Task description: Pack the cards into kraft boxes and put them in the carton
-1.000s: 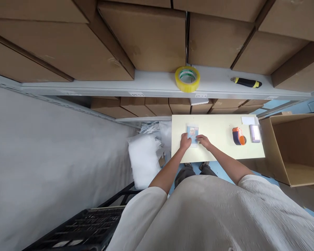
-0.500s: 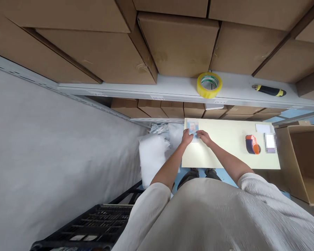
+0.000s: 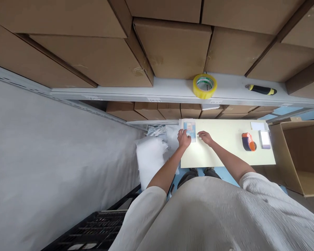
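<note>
A flat, light-blue printed packet (image 3: 189,128), with what looks like thin pale wrapping round it, lies at the left end of the cream tabletop (image 3: 219,153). My left hand (image 3: 184,138) is on its left side, fingers bent along the edge and thumb over the printed face. Just right of the packet, a small gap away, my right hand (image 3: 205,137) has its fingers pinched together. Whatever those fingertips may hold is too small to make out.
An orange and dark tape dispenser (image 3: 248,142) and a white-topped pad (image 3: 265,139) sit on the right side. White foam sheets (image 3: 149,157) are heaped left of the table. Above, a shelf (image 3: 172,87) carries cartons, yellow tape (image 3: 204,86) and a cutter (image 3: 261,89). An open carton (image 3: 288,150) stands right.
My right hand has come off the packet and sits slightly to its right. My left hand has shifted down and left along the packet's edge, so more of the printed face shows.
</note>
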